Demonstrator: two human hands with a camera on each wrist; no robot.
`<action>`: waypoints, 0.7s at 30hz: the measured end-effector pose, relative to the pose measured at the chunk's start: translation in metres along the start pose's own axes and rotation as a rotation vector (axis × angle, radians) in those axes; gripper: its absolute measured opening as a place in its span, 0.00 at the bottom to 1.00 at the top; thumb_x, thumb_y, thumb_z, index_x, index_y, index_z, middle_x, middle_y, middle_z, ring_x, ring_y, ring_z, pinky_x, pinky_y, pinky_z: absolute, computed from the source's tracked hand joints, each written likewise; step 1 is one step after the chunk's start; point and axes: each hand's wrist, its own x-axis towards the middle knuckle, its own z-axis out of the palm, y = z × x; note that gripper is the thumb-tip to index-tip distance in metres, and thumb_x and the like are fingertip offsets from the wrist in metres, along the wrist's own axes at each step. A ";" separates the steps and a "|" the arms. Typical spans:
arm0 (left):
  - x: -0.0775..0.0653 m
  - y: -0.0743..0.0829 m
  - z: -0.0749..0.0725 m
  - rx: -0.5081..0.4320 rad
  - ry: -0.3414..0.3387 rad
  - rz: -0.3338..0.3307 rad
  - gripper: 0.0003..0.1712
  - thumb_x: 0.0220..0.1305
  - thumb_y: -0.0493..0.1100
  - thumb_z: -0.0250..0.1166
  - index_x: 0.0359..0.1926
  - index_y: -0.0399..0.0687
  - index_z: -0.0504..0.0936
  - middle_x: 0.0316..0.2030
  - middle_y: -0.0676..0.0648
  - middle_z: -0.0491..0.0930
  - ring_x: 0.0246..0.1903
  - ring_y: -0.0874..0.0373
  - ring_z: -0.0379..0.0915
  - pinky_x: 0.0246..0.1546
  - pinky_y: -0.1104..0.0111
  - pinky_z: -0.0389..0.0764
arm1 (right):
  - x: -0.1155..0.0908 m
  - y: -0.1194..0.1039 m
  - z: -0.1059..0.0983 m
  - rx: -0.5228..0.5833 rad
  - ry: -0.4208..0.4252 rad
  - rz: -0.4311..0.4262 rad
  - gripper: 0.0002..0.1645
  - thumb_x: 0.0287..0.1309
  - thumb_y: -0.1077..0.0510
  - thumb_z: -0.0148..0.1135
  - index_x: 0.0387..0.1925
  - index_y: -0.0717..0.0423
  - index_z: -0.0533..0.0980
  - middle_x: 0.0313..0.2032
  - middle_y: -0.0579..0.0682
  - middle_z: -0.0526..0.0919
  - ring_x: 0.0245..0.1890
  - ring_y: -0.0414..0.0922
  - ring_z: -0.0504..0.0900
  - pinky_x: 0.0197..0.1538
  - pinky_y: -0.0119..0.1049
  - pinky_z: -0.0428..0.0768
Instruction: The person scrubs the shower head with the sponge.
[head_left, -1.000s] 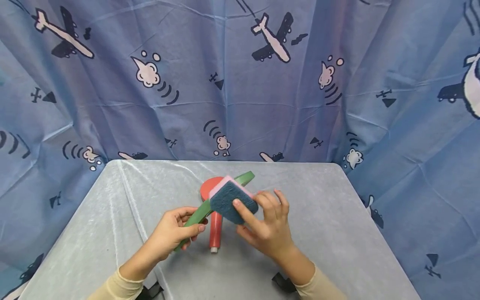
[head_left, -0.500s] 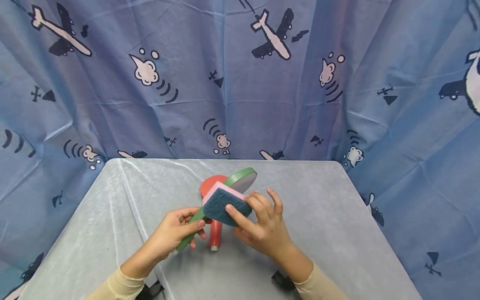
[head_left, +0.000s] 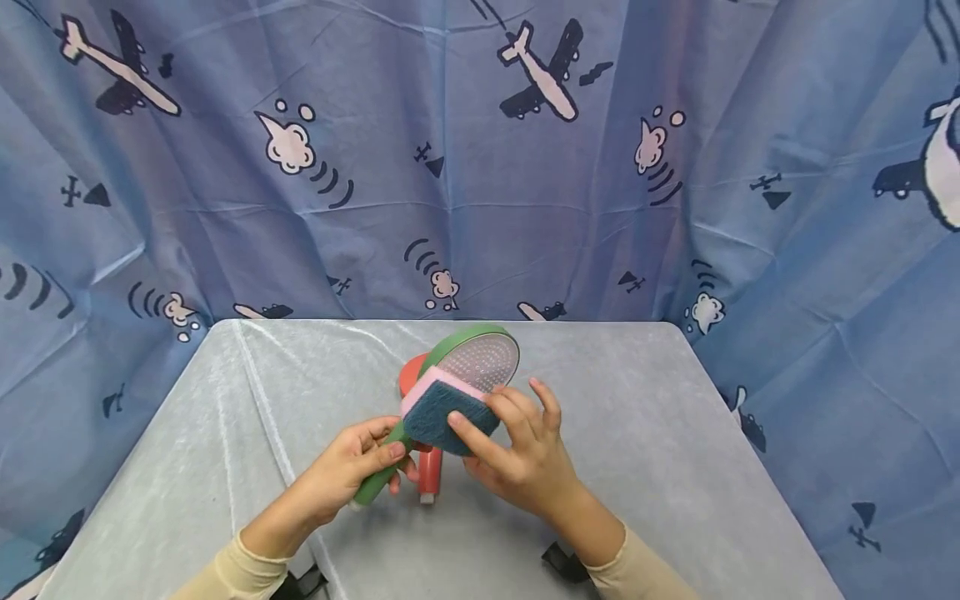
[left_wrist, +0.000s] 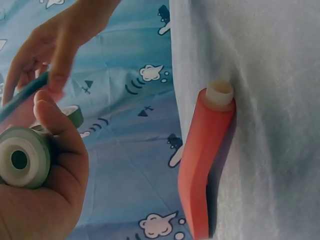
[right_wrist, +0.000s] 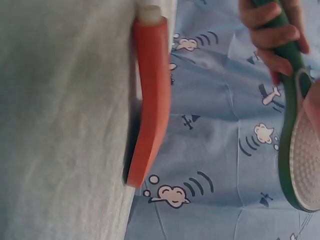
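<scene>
Head view: left hand [head_left: 347,467] clamped round the green shower head [head_left: 480,358], held above the worktop [head_left: 637,417], disc toward the far edge; right hand [head_left: 532,458] pinches a sponge [head_left: 444,417] across its neck. Left wrist view: red shower head [left_wrist: 205,160] lies on the worktop. Right wrist view: green one's pale nozzle face shows.

In the head view, the sponge [head_left: 448,417] hides the neck of the green shower head [head_left: 483,358], and together they cover part of the red shower head [head_left: 430,477].
</scene>
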 end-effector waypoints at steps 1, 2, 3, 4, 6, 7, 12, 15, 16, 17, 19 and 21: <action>0.000 0.000 0.000 0.001 -0.005 0.008 0.22 0.79 0.37 0.53 0.65 0.24 0.68 0.48 0.44 0.86 0.35 0.60 0.84 0.32 0.71 0.84 | 0.001 0.000 0.000 -0.023 0.004 -0.031 0.27 0.53 0.52 0.65 0.57 0.47 0.82 0.48 0.62 0.79 0.49 0.59 0.78 0.60 0.67 0.65; 0.000 0.001 0.000 0.000 -0.011 0.016 0.22 0.79 0.37 0.52 0.65 0.25 0.68 0.48 0.44 0.86 0.35 0.60 0.85 0.32 0.71 0.84 | 0.002 0.000 -0.001 -0.040 0.012 -0.038 0.26 0.52 0.53 0.65 0.56 0.47 0.82 0.48 0.62 0.79 0.49 0.59 0.78 0.61 0.66 0.64; 0.000 0.001 0.001 -0.002 -0.021 0.019 0.22 0.80 0.37 0.52 0.66 0.25 0.68 0.49 0.43 0.86 0.36 0.60 0.85 0.32 0.71 0.84 | 0.004 0.002 -0.003 -0.052 0.034 -0.023 0.26 0.52 0.53 0.65 0.56 0.47 0.82 0.47 0.62 0.79 0.49 0.59 0.77 0.62 0.66 0.64; 0.000 0.002 0.001 -0.005 -0.033 0.021 0.22 0.80 0.37 0.51 0.66 0.25 0.68 0.50 0.44 0.86 0.37 0.59 0.85 0.33 0.70 0.85 | 0.005 0.006 -0.005 -0.064 0.053 0.012 0.26 0.52 0.53 0.65 0.55 0.48 0.83 0.47 0.62 0.79 0.48 0.60 0.77 0.62 0.66 0.63; 0.000 0.003 0.002 -0.005 -0.055 0.025 0.22 0.80 0.37 0.50 0.66 0.25 0.68 0.50 0.44 0.86 0.39 0.59 0.85 0.34 0.70 0.85 | 0.008 0.013 -0.011 -0.070 0.093 0.106 0.25 0.53 0.54 0.65 0.55 0.49 0.83 0.47 0.64 0.78 0.48 0.61 0.76 0.62 0.67 0.61; 0.000 0.004 0.002 -0.011 -0.063 0.019 0.22 0.81 0.37 0.49 0.66 0.26 0.68 0.50 0.44 0.86 0.40 0.58 0.85 0.35 0.70 0.85 | 0.009 0.016 -0.013 -0.068 0.114 0.148 0.24 0.53 0.54 0.65 0.54 0.50 0.83 0.46 0.64 0.78 0.47 0.62 0.76 0.62 0.68 0.61; -0.002 0.005 0.003 -0.020 -0.077 0.006 0.21 0.81 0.38 0.49 0.67 0.30 0.70 0.52 0.43 0.86 0.41 0.56 0.86 0.36 0.69 0.86 | 0.009 0.014 -0.011 -0.018 0.129 0.190 0.24 0.54 0.53 0.65 0.54 0.53 0.83 0.46 0.66 0.77 0.47 0.62 0.76 0.59 0.69 0.62; -0.003 0.004 0.002 -0.023 -0.080 0.025 0.22 0.81 0.37 0.48 0.67 0.27 0.68 0.51 0.42 0.86 0.41 0.56 0.86 0.36 0.69 0.86 | 0.008 0.005 -0.006 0.005 0.095 0.107 0.25 0.52 0.53 0.65 0.54 0.53 0.83 0.47 0.65 0.77 0.48 0.61 0.76 0.60 0.68 0.63; -0.003 0.003 0.002 -0.029 -0.078 0.030 0.22 0.81 0.37 0.48 0.67 0.26 0.68 0.50 0.41 0.86 0.39 0.57 0.86 0.35 0.69 0.86 | 0.007 0.003 -0.004 0.007 0.075 0.074 0.25 0.52 0.53 0.65 0.54 0.52 0.83 0.48 0.65 0.78 0.48 0.61 0.77 0.60 0.68 0.63; -0.003 0.003 0.002 -0.033 -0.074 0.034 0.22 0.81 0.37 0.48 0.66 0.25 0.67 0.48 0.41 0.86 0.38 0.57 0.86 0.35 0.69 0.86 | 0.007 0.002 -0.004 0.008 0.056 0.042 0.25 0.53 0.53 0.64 0.55 0.51 0.83 0.48 0.64 0.78 0.49 0.60 0.77 0.61 0.67 0.63; -0.003 0.003 0.001 -0.042 -0.066 0.040 0.22 0.81 0.36 0.48 0.66 0.23 0.67 0.48 0.41 0.86 0.36 0.59 0.85 0.35 0.70 0.86 | 0.006 0.001 -0.004 -0.008 0.029 -0.016 0.26 0.53 0.53 0.63 0.56 0.49 0.83 0.49 0.63 0.79 0.50 0.60 0.77 0.61 0.67 0.63; -0.003 0.004 0.001 -0.054 -0.066 0.042 0.21 0.81 0.36 0.48 0.66 0.24 0.67 0.50 0.42 0.86 0.36 0.59 0.85 0.35 0.70 0.86 | 0.007 0.003 -0.006 -0.035 0.026 -0.045 0.26 0.53 0.52 0.63 0.56 0.47 0.83 0.49 0.62 0.80 0.50 0.59 0.77 0.62 0.66 0.63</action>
